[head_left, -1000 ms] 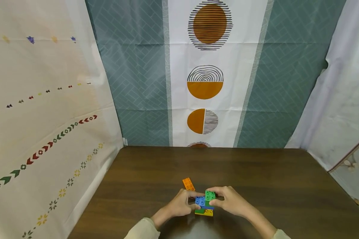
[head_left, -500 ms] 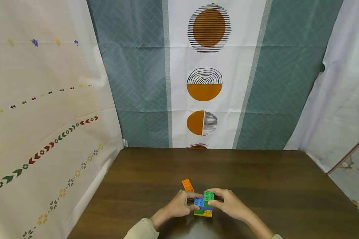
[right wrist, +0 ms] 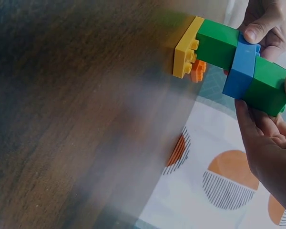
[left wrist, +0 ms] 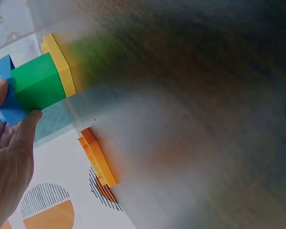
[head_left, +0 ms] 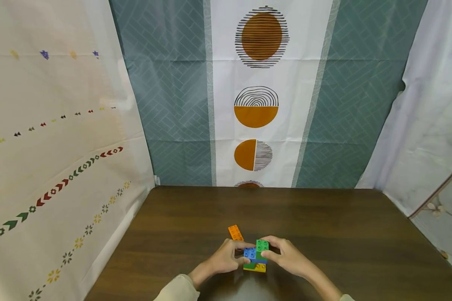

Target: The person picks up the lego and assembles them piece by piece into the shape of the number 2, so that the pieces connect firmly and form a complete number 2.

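Note:
A small stack of toy building bricks stands between the two hands. At its bottom lies a yellow flat brick [right wrist: 186,47], with a lower green brick [left wrist: 38,83] on one half of it. Over that sits a blue flat brick [head_left: 250,252], which carries an upper green brick [head_left: 262,246] on its right half. The left hand [head_left: 226,257] pinches the blue brick from the left, its thumb in front; one fingertip reaches the lower green brick. From the right, the right hand [head_left: 287,256] pinches the upper green brick, with a fingertip against the blue brick's edge.
An orange flat brick [head_left: 235,232] lies on the dark wooden table [head_left: 324,217], just behind the left hand. Patterned cloths hang behind the table and along both sides.
Both hands keep their hold on the stack, and the bricks stay joined as before. The whole scene shifts slightly as the head view moves.

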Demonstrator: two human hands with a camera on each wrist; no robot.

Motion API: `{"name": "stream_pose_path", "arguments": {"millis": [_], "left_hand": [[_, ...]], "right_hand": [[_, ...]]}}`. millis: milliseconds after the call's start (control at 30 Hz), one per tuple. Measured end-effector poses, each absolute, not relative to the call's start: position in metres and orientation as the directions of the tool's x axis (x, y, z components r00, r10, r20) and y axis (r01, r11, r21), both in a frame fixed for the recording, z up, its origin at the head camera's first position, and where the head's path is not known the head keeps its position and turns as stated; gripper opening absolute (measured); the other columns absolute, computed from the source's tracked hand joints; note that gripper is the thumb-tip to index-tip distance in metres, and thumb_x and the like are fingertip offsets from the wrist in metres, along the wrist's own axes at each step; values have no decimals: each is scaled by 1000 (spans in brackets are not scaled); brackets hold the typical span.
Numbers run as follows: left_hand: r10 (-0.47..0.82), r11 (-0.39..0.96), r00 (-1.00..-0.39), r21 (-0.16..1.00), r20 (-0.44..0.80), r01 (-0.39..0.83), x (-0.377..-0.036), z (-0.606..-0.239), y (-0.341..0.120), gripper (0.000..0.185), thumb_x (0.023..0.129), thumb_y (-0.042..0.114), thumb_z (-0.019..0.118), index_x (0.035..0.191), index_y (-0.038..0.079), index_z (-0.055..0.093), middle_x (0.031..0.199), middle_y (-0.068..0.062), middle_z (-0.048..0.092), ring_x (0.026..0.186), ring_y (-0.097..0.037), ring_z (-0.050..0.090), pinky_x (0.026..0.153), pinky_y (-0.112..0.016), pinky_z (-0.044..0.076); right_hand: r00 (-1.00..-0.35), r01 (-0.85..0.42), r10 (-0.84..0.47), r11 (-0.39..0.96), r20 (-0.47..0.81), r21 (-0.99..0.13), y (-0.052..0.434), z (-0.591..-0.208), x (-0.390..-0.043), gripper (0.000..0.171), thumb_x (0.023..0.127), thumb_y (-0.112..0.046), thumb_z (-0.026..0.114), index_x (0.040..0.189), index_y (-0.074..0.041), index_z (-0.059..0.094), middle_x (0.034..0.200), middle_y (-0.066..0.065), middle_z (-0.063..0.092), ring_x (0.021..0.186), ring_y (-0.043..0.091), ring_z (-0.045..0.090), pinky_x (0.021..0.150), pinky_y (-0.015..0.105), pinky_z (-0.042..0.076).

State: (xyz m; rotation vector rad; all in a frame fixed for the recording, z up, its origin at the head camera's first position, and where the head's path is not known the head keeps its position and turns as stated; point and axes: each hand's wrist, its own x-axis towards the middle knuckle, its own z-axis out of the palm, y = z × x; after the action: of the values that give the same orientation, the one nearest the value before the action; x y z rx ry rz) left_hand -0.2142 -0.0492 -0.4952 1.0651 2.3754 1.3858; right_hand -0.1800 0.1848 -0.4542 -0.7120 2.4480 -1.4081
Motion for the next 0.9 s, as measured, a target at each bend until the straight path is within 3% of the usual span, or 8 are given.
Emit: {"name": "stream_pose_path", "arguments": {"millis": [67, 200, 367, 567, 900], "left_hand": [[665, 303, -725, 821, 181, 483, -215, -495, -50, 36, 87, 7, 71, 123, 4, 67, 107, -13, 74, 90, -5, 69, 79, -15, 53], [662, 302, -727, 823, 182, 481, -216, -494, -51, 36, 87, 7, 71, 122, 4, 67, 106, -13, 74, 90, -7, 69, 78, -16, 54], [668, 305, -721, 815, 185, 493, -217, -495, -52, 36, 88, 7, 70, 123, 3, 67, 105, -14, 74, 87, -5, 68, 77, -16, 53], [674, 317, -718, 810, 174, 493, -220, -491, -50, 37, 88, 9, 71, 124, 2, 66, 105, -13, 74, 84, -4, 67, 76, -16, 53], [692, 364, -716, 814, 88, 452, -221, -486, -50, 40, 86, 8, 73, 125, 2, 65, 105, -11, 74, 83, -1, 65, 81, -21, 55]], "right_hand": [[-856, -297, -514, 419, 45, -858, 184, -454, -180, 41, 100, -24, 55, 131, 2, 54, 133, 24, 59, 125, 50, 50, 97, 66, 42], [-853, -305, -520, 412, 53, -859, 182, -455, -182, 40, 100, -23, 55, 131, 2, 54, 130, 21, 61, 121, 42, 55, 95, 57, 48], [-848, -306, -528, 411, 49, -859, 183, -455, -183, 40, 100, -23, 54, 132, 2, 53, 132, 22, 59, 122, 44, 54, 95, 59, 47], [-840, -303, -542, 411, 37, -860, 185, -450, -188, 41, 100, -24, 55, 132, 2, 53, 127, 18, 63, 112, 31, 59, 89, 34, 51], [-820, -307, -572, 403, 24, -862, 188, -449, -188, 42, 99, -24, 56, 131, 4, 54, 125, 18, 64, 114, 37, 59, 93, 49, 50]]}}
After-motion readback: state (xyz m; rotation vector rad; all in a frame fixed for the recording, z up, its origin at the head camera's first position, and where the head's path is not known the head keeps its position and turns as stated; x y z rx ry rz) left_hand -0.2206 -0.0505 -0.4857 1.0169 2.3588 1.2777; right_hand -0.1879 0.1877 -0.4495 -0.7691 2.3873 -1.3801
